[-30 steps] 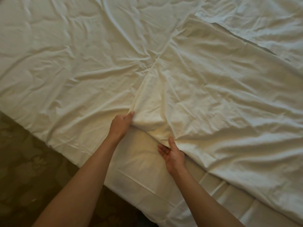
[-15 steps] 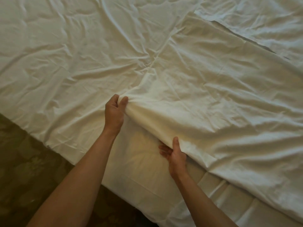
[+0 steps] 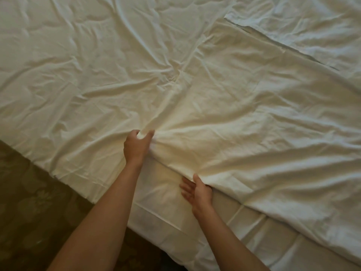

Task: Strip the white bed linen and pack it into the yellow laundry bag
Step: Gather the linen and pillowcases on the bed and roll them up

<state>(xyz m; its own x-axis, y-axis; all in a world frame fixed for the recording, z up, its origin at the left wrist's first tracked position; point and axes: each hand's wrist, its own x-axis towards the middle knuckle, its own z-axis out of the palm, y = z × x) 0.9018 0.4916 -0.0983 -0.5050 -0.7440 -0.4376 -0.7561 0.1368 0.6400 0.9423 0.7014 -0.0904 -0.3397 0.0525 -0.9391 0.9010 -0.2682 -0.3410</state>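
**Both hands on the top sheet at the bed's near edge**

We see the bed [image 3: 259,222] filling nearly the whole view, its near edge running on a slant from the left side down to the bottom right. A wrinkled white top sheet [image 3: 244,122] lies spread over the bed, its creases running in toward our left hand. At the bed's far right corner of the view, a second white layer [image 3: 304,22] shows past the sheet's straight hem. Below the bed's near edge, at lower left, lies a dim patterned carpet [image 3: 33,208].

Our left hand [image 3: 136,146] sits on the bed a little in from the near edge. Its fingers and thumb are curled round a bunched fold of the sheet and grip it. Our right hand [image 3: 196,190] is closer to the bed's near edge, palm up. Its thumb lies on top of the sheet's lifted hem. The fingers that show lie nearly straight and a little apart below the hem; we cannot tell whether they press against the cloth.
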